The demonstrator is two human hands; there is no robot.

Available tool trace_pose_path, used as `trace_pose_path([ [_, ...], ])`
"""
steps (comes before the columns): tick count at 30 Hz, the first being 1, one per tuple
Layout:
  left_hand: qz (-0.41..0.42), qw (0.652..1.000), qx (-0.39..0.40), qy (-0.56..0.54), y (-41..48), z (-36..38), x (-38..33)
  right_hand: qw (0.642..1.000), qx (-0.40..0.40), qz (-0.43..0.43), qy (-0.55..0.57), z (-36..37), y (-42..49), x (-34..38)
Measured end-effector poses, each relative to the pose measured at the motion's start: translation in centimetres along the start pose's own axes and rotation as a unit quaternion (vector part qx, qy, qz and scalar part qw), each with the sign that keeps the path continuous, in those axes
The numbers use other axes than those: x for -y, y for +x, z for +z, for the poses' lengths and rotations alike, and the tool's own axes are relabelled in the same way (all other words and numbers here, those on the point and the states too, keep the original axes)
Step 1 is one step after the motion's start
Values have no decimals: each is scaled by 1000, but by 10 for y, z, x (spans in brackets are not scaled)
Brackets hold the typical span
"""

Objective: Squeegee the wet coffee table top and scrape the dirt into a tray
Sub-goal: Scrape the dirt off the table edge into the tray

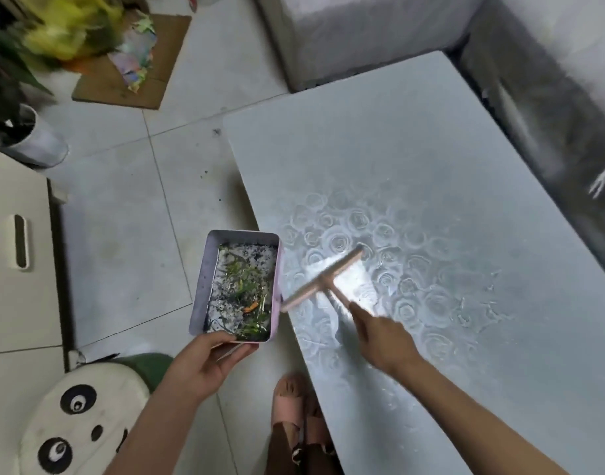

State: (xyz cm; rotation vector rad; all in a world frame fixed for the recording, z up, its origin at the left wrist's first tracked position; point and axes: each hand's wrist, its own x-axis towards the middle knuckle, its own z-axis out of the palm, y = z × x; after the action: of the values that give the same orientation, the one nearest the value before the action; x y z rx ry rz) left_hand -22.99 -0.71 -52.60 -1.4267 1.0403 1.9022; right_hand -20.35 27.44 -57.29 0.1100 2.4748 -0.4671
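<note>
The pale coffee table (431, 159) has a wet top with a rose pattern showing in the middle. My right hand (385, 337) grips the handle of a pink T-shaped squeegee (323, 281), whose blade lies on the table near its left edge. My left hand (205, 361) holds the near end of a pink rectangular tray (200, 286) level with the table's left edge. Dirty water, green scraps and an orange bit lie in the tray. The squeegee's left tip almost touches the tray's right wall.
A panda-faced stool (78, 416) stands at the lower left, beside a cream cabinet (13, 255). A potted plant (30, 138), cardboard (123, 84) and a yellow bag lie on the tiled floor beyond. A grey sofa (551, 80) borders the table's far and right sides. My sandalled foot (290, 399) stands by the table.
</note>
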Motion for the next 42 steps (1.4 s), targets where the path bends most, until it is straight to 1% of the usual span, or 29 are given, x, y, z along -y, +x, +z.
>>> trace_pose_path([
  [3, 10, 1000, 0, 9, -3, 15, 2, 999, 31, 1, -17, -3, -42, -28],
  [5, 10, 1000, 5, 12, -7, 25, 2, 1000, 24, -9, -16, -18, -42, -29],
  [9, -4, 999, 22, 31, -13, 44, 2, 999, -36, -24, 9, -58, 4, -6],
  [12, 0, 998, 26, 48, -12, 53, 3, 1000, -21, 1, 0, -75, 43, 3],
  [14, -2, 998, 28, 55, -12, 58, 3, 1000, -3, 20, 4, -73, 52, -3],
  [16, -5, 998, 32, 59, -12, 61, 3, 999, -1, 28, 18, -59, 43, -17],
  [18, -4, 998, 28, 56, -12, 63, 2, 999, -6, 23, 21, -41, 18, -37],
  [21, -4, 998, 20, 56, -13, 68, -1, 999, 9, 26, 29, -21, -26, -67],
  [25, -16, 997, 12, 74, -15, 77, -8, 997, -2, 41, 66, -37, -50, -84],
  [27, -20, 996, 15, 80, -16, 83, -13, 992, -16, 43, 117, -62, -42, -81],
  [29, -22, 995, 16, 91, -16, 89, -18, 986, -7, 44, 159, -91, -22, -76],
  [32, -19, 993, 19, 116, -11, 99, -30, 984, -7, 36, 176, -132, 30, -65],
  [35, -19, 989, 18, 146, 0, 110, -42, 982, -44, 31, 183, -157, 86, -56],
  [39, -15, 985, 25, 171, 26, 127, -60, 983, -82, 56, 155, -153, 126, -61],
  [42, -24, 980, 40, 193, 42, 134, -73, 986, -88, 79, 121, -117, 98, -75],
])
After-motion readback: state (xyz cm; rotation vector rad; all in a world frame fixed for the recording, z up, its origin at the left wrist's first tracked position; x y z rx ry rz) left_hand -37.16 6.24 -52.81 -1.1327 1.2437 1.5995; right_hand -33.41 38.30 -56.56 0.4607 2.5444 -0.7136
